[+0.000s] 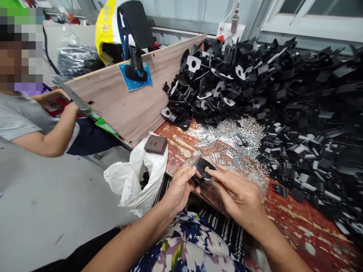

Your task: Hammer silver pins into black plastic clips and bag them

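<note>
Over table [297, 223], left hand [178, 187], right hand [241, 192] half-hide clip [204, 166].

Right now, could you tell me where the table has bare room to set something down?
One bare strip of red tabletop lies between the brown block on the white bag and the silver pins. A wider patch lies right of the right hand holding a black part, before the black parts heap. Everywhere further back is crowded.

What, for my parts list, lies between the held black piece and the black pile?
Head view: loose silvery pins strewn on the red table, from black piece to pile.
</note>
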A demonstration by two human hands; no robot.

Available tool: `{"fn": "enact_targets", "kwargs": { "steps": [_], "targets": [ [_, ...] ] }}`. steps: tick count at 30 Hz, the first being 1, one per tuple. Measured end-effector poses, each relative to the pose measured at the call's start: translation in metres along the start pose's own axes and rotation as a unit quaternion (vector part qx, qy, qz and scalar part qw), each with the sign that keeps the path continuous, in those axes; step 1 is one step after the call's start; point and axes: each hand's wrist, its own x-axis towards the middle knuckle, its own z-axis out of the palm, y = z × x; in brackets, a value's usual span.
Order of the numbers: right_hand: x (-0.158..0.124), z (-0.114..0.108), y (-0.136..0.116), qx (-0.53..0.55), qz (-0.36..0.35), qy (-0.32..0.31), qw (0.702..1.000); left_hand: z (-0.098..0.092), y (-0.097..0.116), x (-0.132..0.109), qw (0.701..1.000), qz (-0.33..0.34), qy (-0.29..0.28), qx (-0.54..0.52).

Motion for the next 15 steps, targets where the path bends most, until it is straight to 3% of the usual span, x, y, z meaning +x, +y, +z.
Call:
{"fn": "enact_targets", "kwargs": {
  "steps": [3,8,12,15],
  "targets": [
    [0.005,0.014,-0.008,-0.014,-0.015,-0.006,1.000,0.003,-0.004,-0.001,1.000,-0.013,-0.015,-0.017],
    [0.008,0.022,0.003,-0.036,-0.026,-0.007,0.999,0.003,-0.005,-0.003,0.999,-0.017,-0.013,-0.035],
    [-0.002,0.026,0.018,-0.091,-0.095,0.007,0.991,0.007,-0.020,-0.004,0.998,-0.024,0.041,-0.051],
    [0.001,0.048,0.036,-0.117,-0.164,0.060,0.978,0.006,-0.029,0.011,0.991,-0.043,0.111,-0.067]
  ]
}}
